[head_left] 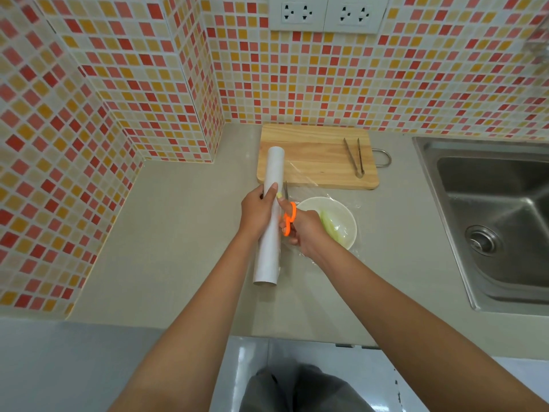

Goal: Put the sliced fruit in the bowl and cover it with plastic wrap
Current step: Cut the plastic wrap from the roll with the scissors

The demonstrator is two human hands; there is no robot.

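Note:
A white bowl [346,217] stands on the grey counter with pale green fruit slices [331,226] inside. A sheet of clear plastic wrap [300,179] stretches from the white roll [271,233] over the bowl. My left hand [258,211] grips the roll, which lies lengthwise just left of the bowl. My right hand [306,233] holds orange-handled scissors [289,218], fingers through the loops, blades pointing away along the roll's right side at the film.
A wooden cutting board [315,156] lies behind the bowl with metal tongs [355,157] on its right part. A steel sink [493,221] is sunk into the counter at the right. Tiled walls close the back and left.

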